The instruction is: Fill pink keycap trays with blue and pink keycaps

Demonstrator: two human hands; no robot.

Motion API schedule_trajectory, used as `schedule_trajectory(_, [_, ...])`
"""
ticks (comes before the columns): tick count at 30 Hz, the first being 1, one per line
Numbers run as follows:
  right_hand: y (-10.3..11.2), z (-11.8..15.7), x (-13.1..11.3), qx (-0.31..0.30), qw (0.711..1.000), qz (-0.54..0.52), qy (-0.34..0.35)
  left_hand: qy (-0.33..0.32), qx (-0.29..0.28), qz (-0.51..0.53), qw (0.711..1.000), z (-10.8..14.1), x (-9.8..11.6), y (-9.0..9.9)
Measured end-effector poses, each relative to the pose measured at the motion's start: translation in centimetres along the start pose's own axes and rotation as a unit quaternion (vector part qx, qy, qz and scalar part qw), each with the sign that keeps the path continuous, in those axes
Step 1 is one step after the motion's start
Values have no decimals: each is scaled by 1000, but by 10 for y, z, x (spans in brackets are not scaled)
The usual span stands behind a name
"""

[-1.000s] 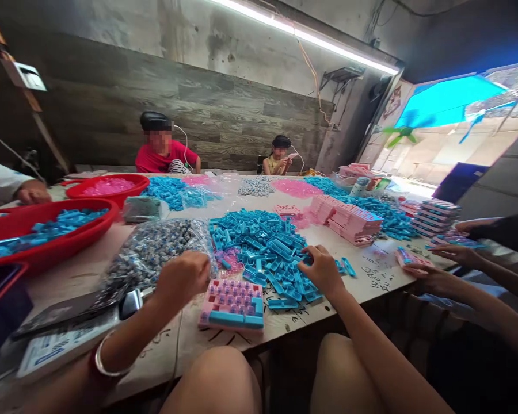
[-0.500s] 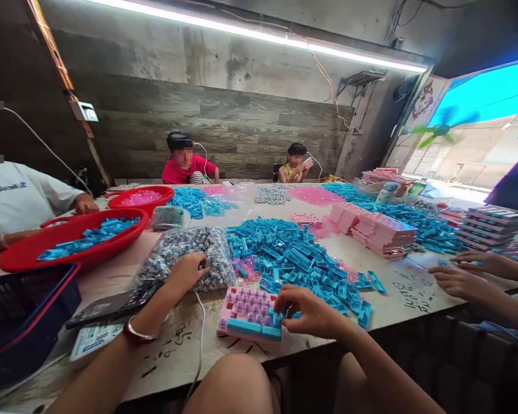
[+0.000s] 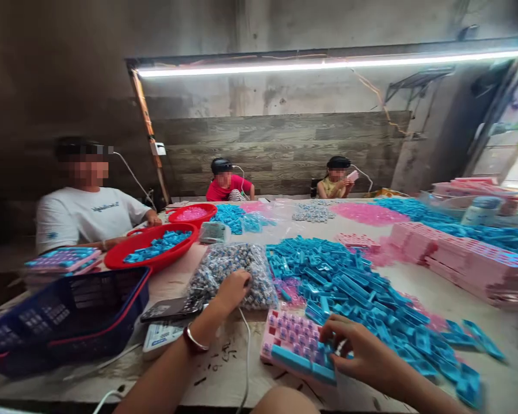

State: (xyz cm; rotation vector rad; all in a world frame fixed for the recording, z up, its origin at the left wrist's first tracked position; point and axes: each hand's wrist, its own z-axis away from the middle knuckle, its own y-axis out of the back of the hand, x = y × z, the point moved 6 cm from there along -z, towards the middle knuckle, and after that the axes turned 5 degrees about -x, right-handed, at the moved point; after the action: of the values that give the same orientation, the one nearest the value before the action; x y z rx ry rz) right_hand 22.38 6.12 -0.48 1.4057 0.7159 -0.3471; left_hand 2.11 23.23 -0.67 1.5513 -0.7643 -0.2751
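Observation:
A pink tray (image 3: 291, 345) with rows of clear pinkish pieces and long blue bars along its front lies near the table's front edge. My right hand (image 3: 349, 348) is at the tray's right end, thumb and fingers closed around a small blue piece (image 3: 327, 352). My left hand (image 3: 233, 290) rests over a clear bag of small grey, white and blue parts (image 3: 256, 264), its fingers curled together; what they hold, if anything, is hidden. Behind the tray spreads a big pile of blue pieces (image 3: 341, 282).
At left stand a dark blue basket (image 3: 86, 310), red basins (image 3: 155, 264), and a phone (image 3: 170, 309) on a white box. Stacked pink trays (image 3: 470, 259) are at right. A white cable (image 3: 247, 356) runs beside the tray. Three people sit across the table.
The view has turned left, so everything appears farther right and the person in white shows more fully. Both hands keep nearly the same places over the bag and tray.

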Motion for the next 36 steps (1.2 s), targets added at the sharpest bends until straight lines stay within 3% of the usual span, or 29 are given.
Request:
schedule_trajectory(11, [-10,-16,-4,-3,999,33,15,5,50,38,998,1,-2,-1])
schedule_trajectory(17, [-19,-21,-18,-14,998,10,55,23,139,92,986,2,-7,20])
schedule_trajectory(20, [-22,-22,-22,-19,998,2,65,10,198,117,973,8,3,37])
schedule_trajectory(23, [-22,-22,-23,-19,998,1,62,-34,220,142,964,15,25,43])
schedule_trajectory(30, [-22,-21,-26,-22,997,1,70,-199,158,292,922,30,78,16])
schedule_trajectory(36, [-22,-20,-25,-22,998,10,64,-221,45,323,919,34,89,-11])
